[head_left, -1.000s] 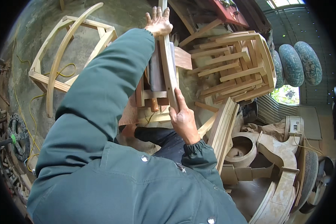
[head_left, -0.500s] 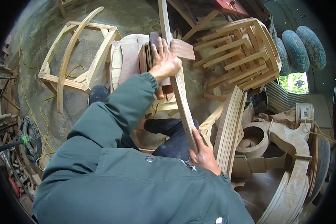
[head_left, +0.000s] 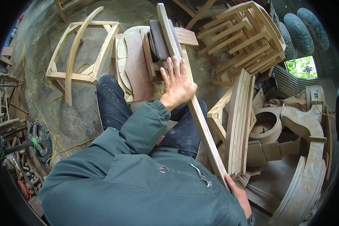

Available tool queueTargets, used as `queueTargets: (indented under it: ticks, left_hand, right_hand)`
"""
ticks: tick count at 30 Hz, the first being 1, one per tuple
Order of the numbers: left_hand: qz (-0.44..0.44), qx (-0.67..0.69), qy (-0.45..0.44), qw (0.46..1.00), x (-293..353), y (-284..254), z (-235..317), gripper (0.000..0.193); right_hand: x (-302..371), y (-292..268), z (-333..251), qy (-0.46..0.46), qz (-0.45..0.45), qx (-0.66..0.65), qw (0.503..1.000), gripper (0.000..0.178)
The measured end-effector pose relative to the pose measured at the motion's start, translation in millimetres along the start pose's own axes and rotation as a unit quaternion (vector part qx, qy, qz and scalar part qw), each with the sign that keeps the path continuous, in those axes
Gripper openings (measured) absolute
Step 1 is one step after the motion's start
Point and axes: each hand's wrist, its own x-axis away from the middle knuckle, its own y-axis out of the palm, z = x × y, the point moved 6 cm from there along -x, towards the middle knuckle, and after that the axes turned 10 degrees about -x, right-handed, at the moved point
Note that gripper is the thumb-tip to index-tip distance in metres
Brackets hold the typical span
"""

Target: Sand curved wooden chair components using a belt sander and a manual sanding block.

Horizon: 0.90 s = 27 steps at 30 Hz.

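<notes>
A long, narrow wooden strip slants from the top middle down to my right side. My left hand lies flat across it, fingers stretched out and spread. At its near end, my right hand is closed round the strip, partly hidden by my sleeve. The strip's far part rests against a dark, flat-faced block. Left of that block, reddish-brown boards lie on a pale, worn wooden surface between my knees.
An open wooden frame with a curved slat stands at left. A slatted wooden stack is at far right. Several strips lean close to my right arm, beside a dusty curved machine housing. A yellow cord crosses the floor.
The strip has slid toward me and to the right, so its far end now shows. Both hands have moved nearer with it, the right one farther.
</notes>
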Motion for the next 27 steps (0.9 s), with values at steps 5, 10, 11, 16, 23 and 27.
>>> queueTargets:
  ticks: [5,10,11,16,23,27]
  left_hand:
    - [0.001,-0.031,0.022,0.999,-24,3,-1,0.093]
    - [-0.018,-0.022,0.026,0.999,-67,-7,-16,0.097]
    - [-0.014,-0.037,0.029,0.999,-78,-9,-21,0.096]
    - [-0.009,-0.078,0.027,0.997,-138,-13,-47,0.093]
    - [0.036,-0.119,0.035,0.992,-221,-30,-87,0.091]
    - [0.055,-0.121,0.047,0.99,-278,-41,-106,0.091]
  right_hand:
    - [43,-19,-11,0.133,-0.005,-0.074,0.988,0.067]
    - [-1,-16,-25,0.081,0.003,0.007,0.997,0.075]
    - [-12,-16,-34,0.079,0.001,0.01,0.997,0.075]
    - [-58,-21,-50,0.069,0.004,0.049,0.996,0.078]
    - [-141,-6,-53,-0.023,0.031,0.066,0.997,0.081]
    - [-195,6,-62,-0.083,0.052,0.052,0.994,0.083]
